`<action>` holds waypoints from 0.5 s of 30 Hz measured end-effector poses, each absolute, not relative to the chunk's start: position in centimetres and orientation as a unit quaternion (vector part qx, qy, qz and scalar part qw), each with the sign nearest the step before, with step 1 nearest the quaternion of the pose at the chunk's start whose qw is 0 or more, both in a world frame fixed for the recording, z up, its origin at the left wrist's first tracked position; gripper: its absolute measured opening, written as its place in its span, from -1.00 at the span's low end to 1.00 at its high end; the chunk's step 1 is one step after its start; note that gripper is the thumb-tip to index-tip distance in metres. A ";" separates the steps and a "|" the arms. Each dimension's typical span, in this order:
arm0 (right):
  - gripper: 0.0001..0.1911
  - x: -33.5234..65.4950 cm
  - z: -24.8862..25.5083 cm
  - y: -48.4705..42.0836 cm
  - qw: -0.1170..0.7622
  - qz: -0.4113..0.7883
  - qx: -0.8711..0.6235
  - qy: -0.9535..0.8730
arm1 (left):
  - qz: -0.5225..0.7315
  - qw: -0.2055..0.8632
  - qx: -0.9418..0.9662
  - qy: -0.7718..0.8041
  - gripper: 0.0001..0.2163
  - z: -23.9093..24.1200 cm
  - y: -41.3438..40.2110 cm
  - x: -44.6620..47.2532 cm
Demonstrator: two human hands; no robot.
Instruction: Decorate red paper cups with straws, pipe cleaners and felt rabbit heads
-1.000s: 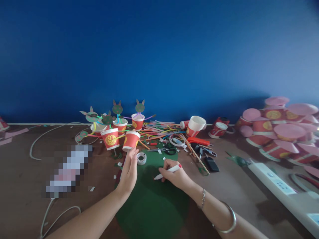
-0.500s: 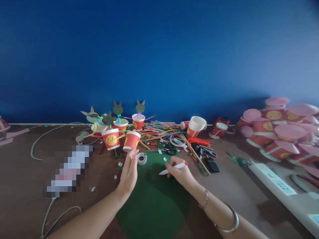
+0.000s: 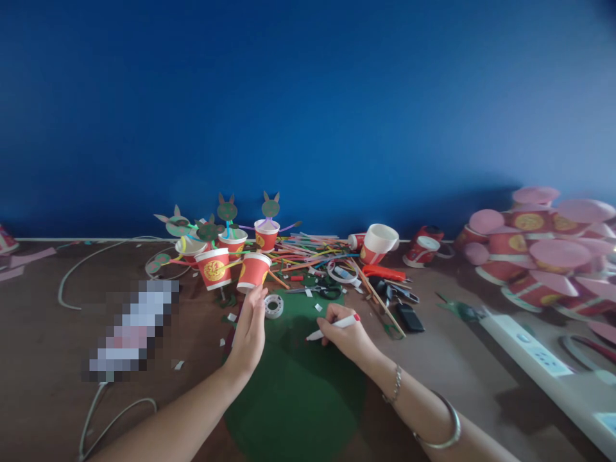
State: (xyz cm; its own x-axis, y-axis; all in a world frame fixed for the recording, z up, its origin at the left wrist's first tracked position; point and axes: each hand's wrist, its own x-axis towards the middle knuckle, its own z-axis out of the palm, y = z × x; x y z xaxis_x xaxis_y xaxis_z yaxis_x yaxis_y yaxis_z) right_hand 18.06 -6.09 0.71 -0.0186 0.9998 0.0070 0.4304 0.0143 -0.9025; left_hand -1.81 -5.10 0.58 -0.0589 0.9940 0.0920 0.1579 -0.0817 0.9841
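My left hand [image 3: 250,330] stands edge-on at the green sheet's left side, its fingers stretched out. The fingertips are against or just in front of the lower part of a red paper cup [image 3: 255,271] with a white rim; contact is hard to make out. In my right hand [image 3: 344,330] is a white marker [image 3: 346,321] with a red end, gripped like a pen. Its tip points left, low over the dark green sheet [image 3: 293,398]. A white tape roll [image 3: 274,307] lies near my left fingertips, and black-handled scissors [image 3: 330,292] lie behind.
Several cup figures with rabbit-like paper heads [image 3: 227,210] stand back left. Pipe cleaners [image 3: 308,247] are heaped by the wall. White cups [image 3: 380,239], an orange tool [image 3: 385,273] and keys [image 3: 409,317] lie right. Beyond are a power strip [image 3: 529,346] and stacked pink-topped cups [image 3: 529,250].
The marker and right fingers have shifted very slightly. My left hand stays essentially where it was by the cup.
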 end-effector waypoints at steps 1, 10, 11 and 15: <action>-0.74 18.1 0.7 -6.1 0.376 0.377 -0.589 -0.608 | 0.496 0.420 0.542 0.533 -0.56 0.6 -5.1 -1.8; -0.73 18.0 0.7 -6.1 0.370 0.417 -0.579 -0.595 | 0.497 0.422 0.544 0.529 -0.57 0.7 -5.1 -1.8; -0.73 18.0 0.7 -6.1 0.373 0.421 -0.578 -0.591 | 0.496 0.422 0.545 0.528 -0.57 0.6 -5.1 -1.8; -0.73 18.1 0.7 -5.9 0.395 0.401 -0.591 -0.578 | 0.498 0.422 0.544 0.527 -0.56 0.6 -5.1 -1.9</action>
